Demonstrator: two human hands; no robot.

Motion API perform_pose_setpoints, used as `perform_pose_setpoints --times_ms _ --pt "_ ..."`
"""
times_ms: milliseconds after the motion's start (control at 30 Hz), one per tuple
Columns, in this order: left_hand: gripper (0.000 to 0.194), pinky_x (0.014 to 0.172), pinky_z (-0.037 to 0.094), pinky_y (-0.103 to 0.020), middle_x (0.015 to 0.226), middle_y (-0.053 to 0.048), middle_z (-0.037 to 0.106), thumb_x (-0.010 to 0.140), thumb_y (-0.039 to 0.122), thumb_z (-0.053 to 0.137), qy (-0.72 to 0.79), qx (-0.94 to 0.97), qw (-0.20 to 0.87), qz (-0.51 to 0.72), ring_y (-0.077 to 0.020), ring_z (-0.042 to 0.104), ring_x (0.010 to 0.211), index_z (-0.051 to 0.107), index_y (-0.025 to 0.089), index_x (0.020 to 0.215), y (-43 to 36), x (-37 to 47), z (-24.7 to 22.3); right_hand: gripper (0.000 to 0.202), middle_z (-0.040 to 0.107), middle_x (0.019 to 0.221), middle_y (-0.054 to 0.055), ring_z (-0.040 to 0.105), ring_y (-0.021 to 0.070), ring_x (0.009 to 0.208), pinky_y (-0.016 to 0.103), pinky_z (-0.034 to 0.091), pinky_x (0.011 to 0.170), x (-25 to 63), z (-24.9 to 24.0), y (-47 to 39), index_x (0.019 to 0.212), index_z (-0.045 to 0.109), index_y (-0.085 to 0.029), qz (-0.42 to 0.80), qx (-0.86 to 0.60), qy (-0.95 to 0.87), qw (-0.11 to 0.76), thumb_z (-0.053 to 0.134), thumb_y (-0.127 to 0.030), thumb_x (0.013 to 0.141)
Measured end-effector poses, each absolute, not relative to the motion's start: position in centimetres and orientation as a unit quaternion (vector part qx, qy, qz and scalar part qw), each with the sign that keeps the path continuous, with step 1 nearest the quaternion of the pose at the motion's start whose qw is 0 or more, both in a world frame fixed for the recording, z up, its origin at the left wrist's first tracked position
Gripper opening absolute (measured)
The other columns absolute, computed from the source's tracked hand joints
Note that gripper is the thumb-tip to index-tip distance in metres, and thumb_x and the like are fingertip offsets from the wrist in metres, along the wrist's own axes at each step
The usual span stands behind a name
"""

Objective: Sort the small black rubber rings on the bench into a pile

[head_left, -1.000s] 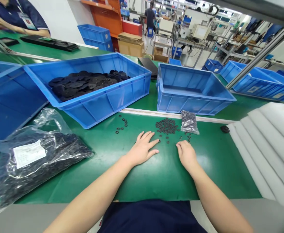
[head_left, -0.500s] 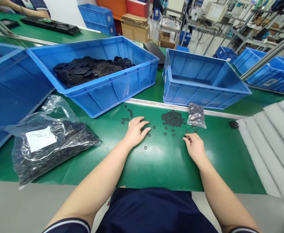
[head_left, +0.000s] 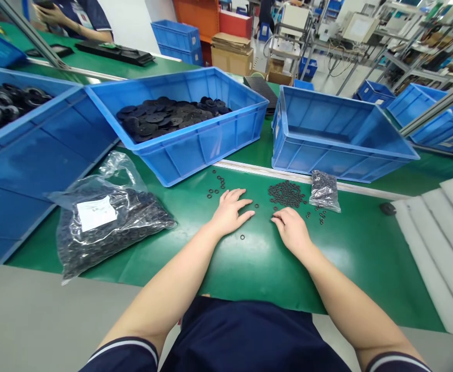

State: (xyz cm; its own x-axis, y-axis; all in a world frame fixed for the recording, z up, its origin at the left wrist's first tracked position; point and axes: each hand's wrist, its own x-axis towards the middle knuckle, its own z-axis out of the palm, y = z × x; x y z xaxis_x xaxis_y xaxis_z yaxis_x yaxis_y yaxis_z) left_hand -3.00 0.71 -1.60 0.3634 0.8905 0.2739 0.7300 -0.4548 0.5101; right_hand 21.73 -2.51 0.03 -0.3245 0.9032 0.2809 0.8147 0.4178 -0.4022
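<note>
My left hand (head_left: pixel 230 212) lies on the green table (head_left: pixel 195 268) with its fingers spread, beside several loose black rings (head_left: pixel 216 191). My right hand (head_left: pixel 290 227) is pinched close above the table, just below a pile of small black rings (head_left: pixel 286 194); what its fingertips hold is too small to name. A single ring (head_left: pixel 242 237) sits between the hands, nearer the left. Right of the pile is a small clear bag (head_left: pixel 324 191) of tiny dark parts, with a few loose pieces below it.
A large bag of black rings (head_left: pixel 113 222) lies at the left. Behind stand a blue bin (head_left: pixel 206 139) of black discs and another blue bin (head_left: pixel 334 150). White foam sheets (head_left: pixel 439 237) line the right edge. Across the table, a person's arm (head_left: pixel 69 23) shows.
My right hand has moved left from near the small bag to just below the ring pile, still pinched. My left hand stays spread. The camera view has shifted left.
</note>
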Motion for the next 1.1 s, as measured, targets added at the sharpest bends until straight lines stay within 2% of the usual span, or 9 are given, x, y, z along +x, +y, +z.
perform_pose_setpoints --times_ms 400,567,667,767,867,1000,1100 --pt "0.044 0.12 0.024 -0.058 0.147 -0.013 0.051 0.091 0.049 0.062 0.503 0.805 0.162 0.269 -0.0304 0.042 0.141 0.065 0.021 0.125 0.8 -3.0 -1.4 0.027 0.07 0.093 0.01 0.062 0.0234 0.092 0.036 0.05 0.088 21.7 -1.6 -2.1 0.095 0.074 -0.02 0.071 -0.553 -0.792 0.249 0.05 -0.032 0.099" --pt "0.044 0.12 0.025 -0.058 0.147 -0.013 0.051 0.091 0.049 0.062 0.496 0.81 0.16 0.269 -0.0309 0.042 0.14 0.065 0.022 0.126 0.9 -3.1 -1.6 0.029 0.069 0.091 0.012 0.058 0.0254 0.087 0.04 0.05 0.083 21.0 -0.8 -2.3 0.094 0.076 -0.02 0.029 -0.548 -0.816 0.181 0.05 -0.03 0.099" --pt "0.044 0.12 0.025 -0.058 0.147 -0.013 0.052 0.091 0.049 0.063 0.498 0.809 0.157 0.272 -0.0313 0.042 0.14 0.065 0.022 0.125 0.9 -3.1 -1.8 0.029 0.068 0.092 0.013 0.055 0.0266 0.087 0.042 0.049 0.081 21.0 -0.4 -2.8 0.101 0.077 -0.02 0.014 -0.537 -0.831 0.148 0.051 -0.032 0.098" --pt "0.043 0.12 0.025 -0.059 0.146 -0.014 0.052 0.091 0.049 0.062 0.497 0.808 0.157 0.274 -0.0313 0.043 0.139 0.066 0.021 0.124 0.9 -3.2 -1.9 0.03 0.069 0.1 0.014 0.056 0.027 0.092 0.043 0.048 0.087 22.6 -0.2 -3.2 0.108 0.075 -0.019 0.019 -0.554 -0.808 0.2 0.051 -0.033 0.098" --pt "0.044 0.12 0.025 -0.059 0.146 -0.014 0.052 0.092 0.049 0.061 0.492 0.809 0.161 0.277 -0.0306 0.043 0.139 0.066 0.022 0.126 0.9 -3.3 -1.8 0.03 0.069 0.099 0.014 0.058 0.0276 0.094 0.045 0.047 0.091 26.0 -0.4 -3.2 0.104 0.073 -0.016 -0.012 -0.615 -0.744 0.261 0.051 -0.035 0.097" --pt "0.042 0.119 0.023 -0.061 0.148 -0.012 0.05 0.094 0.049 0.059 0.487 0.817 0.166 0.261 -0.0312 0.04 0.142 0.065 0.028 0.13 0.8 -3.3 -1.5 0.025 0.066 0.085 0.012 0.059 0.0257 0.082 0.041 0.048 0.082 29.7 -1.4 -2.4 0.094 0.07 -0.015 -0.013 -0.665 -0.693 0.278 0.055 -0.035 0.091" --pt "0.039 0.119 0.022 -0.064 0.151 -0.011 0.047 0.095 0.05 0.057 0.474 0.831 0.159 0.244 -0.0335 0.036 0.144 0.068 0.031 0.128 0.6 -3.1 -1.3 0.019 0.065 0.085 0.01 0.06 0.024 0.081 0.037 0.048 0.079 30.1 -1.9 -1.8 0.089 0.068 -0.017 0.005 -0.672 -0.688 0.274 0.053 -0.029 0.09"
